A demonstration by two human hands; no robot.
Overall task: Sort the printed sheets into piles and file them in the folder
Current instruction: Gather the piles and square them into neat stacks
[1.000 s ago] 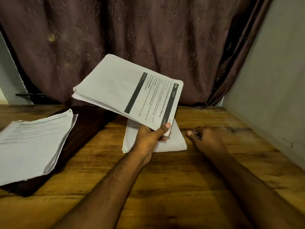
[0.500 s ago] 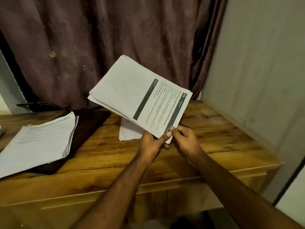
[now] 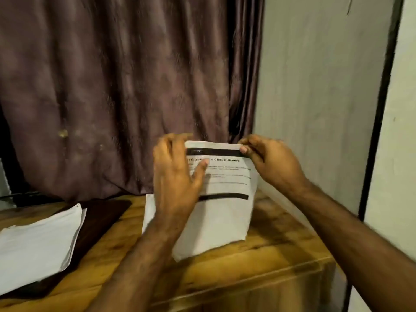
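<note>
left hand gripping the printed stack along its 9 o'clock edge, thumb across the text. right hand pinching the top corner at 1 o'clock. stack upright above the wooden table. second pile at 8 o'clock on a dark folder. more sheets flat behind. curtain at 12.

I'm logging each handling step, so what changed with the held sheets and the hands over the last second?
The held stack of sheets swung from a tilted, sideways hold to upright, print facing the person. The right hand, free a second ago, now pinches its top right corner. The left hand shifted from the bottom corner to the left edge. The pile on the dark folder and the pile behind stayed put.
</note>
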